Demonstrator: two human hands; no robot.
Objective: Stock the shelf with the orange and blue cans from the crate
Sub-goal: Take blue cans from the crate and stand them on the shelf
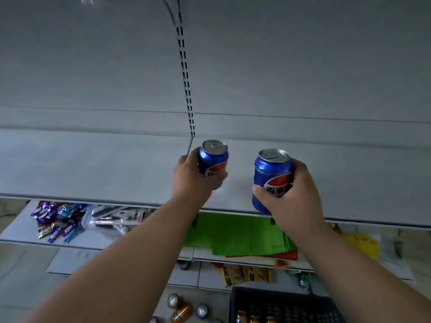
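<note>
My left hand point(192, 177) grips a blue can point(213, 163) upright over the grey shelf point(93, 169), close to the slotted upright. My right hand point(295, 194) holds a second blue can point(271, 176) upright near the shelf's front edge, to the right of the first. Whether either can touches the shelf surface I cannot tell. The dark crate point(282, 306) sits on the floor at the bottom right, with orange cans point(254, 319) showing inside. More orange cans point(180, 311) lie on the floor left of the crate.
Below the grey shelf, a lower shelf holds wrapped candies point(57, 220), a clear packet of pens point(112, 217), green paper sheets point(235, 231) and a yellow item point(363, 243). Snack packets point(245, 273) lie lower down. The slotted post point(186, 85) runs up the back panel.
</note>
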